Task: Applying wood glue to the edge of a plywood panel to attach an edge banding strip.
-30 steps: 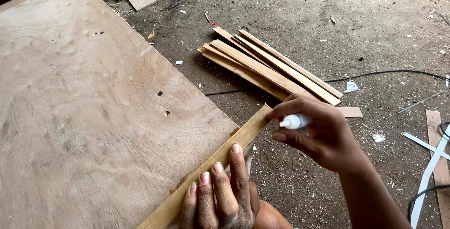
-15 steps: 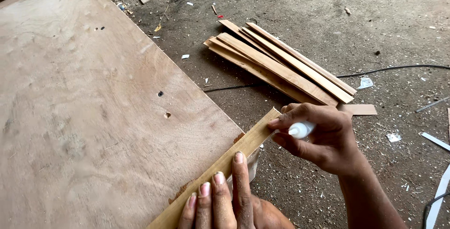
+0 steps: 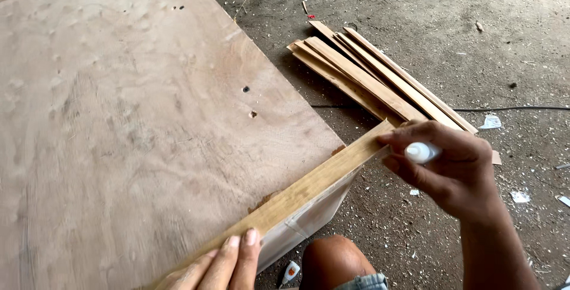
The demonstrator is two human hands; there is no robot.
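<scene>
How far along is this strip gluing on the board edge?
Done: one strip lies along the board edge. In hand: left hand presses it; right hand holds a small white bottle at its end. Left: the pile of strips on the floor.

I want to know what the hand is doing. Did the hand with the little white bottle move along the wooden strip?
Cannot tell. The right hand with the white bottle sits at the far end of the wooden strip, as before; the camera shifted.
</scene>
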